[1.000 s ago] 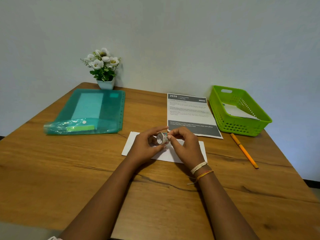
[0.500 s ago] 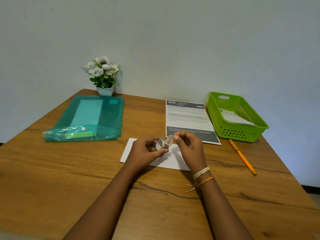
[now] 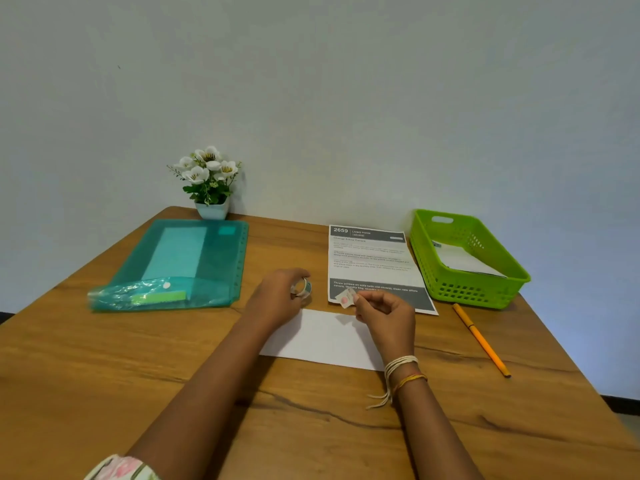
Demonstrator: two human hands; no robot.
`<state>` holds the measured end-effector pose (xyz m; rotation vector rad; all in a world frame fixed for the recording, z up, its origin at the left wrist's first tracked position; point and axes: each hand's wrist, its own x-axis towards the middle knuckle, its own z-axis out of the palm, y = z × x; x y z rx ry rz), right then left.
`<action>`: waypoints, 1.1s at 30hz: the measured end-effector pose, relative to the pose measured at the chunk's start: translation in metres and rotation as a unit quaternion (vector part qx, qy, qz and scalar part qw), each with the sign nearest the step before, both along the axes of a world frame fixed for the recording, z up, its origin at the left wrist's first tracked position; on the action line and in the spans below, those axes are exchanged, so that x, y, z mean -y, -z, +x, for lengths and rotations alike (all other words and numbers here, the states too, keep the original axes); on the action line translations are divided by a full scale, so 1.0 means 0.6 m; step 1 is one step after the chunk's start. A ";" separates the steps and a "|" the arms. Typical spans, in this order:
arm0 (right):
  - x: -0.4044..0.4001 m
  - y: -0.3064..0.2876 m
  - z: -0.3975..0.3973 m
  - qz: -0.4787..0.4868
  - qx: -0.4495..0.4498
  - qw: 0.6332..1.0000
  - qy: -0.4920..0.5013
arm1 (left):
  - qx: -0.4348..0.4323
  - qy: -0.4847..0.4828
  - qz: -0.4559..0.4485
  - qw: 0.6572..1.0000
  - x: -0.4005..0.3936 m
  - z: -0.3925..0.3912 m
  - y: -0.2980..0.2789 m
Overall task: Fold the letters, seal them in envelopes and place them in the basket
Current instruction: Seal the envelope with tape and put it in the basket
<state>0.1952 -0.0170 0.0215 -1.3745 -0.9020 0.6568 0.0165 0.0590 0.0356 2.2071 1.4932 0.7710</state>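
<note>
From the head camera, a white envelope (image 3: 322, 337) lay flat on the wooden table (image 3: 104, 368), near the middle and toward its front edge, partly under both forearms. The left hand (image 3: 277, 299) curled its fingers round a small roll of patterned tape (image 3: 304, 287), just above the envelope's far edge. The right hand (image 3: 384, 311) pinched a short torn strip of tape (image 3: 346, 298) between thumb and fingertip, holding it over the envelope's far right corner.

Behind them a printed letter (image 3: 372, 258) lay unfolded toward the far edge. A green basket (image 3: 467, 289) stood at the far right corner with a white envelope (image 3: 460, 259) already inside.

The strip looked feather-light, limp and sticky, likely to curl onto itself, so a pinch at one end seemed right. The envelope looked thin and bendable, easiest lifted by an edge.

An orange pencil (image 3: 479, 337) lay at the right edge, a teal folder (image 3: 180, 268) at the left.
</note>
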 end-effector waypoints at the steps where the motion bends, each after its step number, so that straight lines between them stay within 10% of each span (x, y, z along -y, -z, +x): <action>1: 0.000 -0.001 0.002 -0.001 -0.008 1.000 0.001 | -0.035 0.004 -0.008 0.999 -0.012 0.004 -0.004; 10: -0.004 -0.007 0.013 -0.017 -0.083 0.996 0.019 | -0.222 0.011 0.004 0.975 -0.051 0.030 -0.018; 14: -0.003 -0.014 0.011 -0.018 -0.163 0.986 0.017 | 0.051 -0.004 0.033 0.998 0.013 0.073 -0.014; 20: 0.002 -0.023 0.005 0.003 -0.254 0.967 0.017 | 0.365 -0.034 -0.146 0.919 0.067 0.125 0.001; 33: -0.004 -0.021 0.030 -0.044 -0.224 0.974 0.009 | 0.445 -0.039 -0.204 0.871 0.051 0.141 0.010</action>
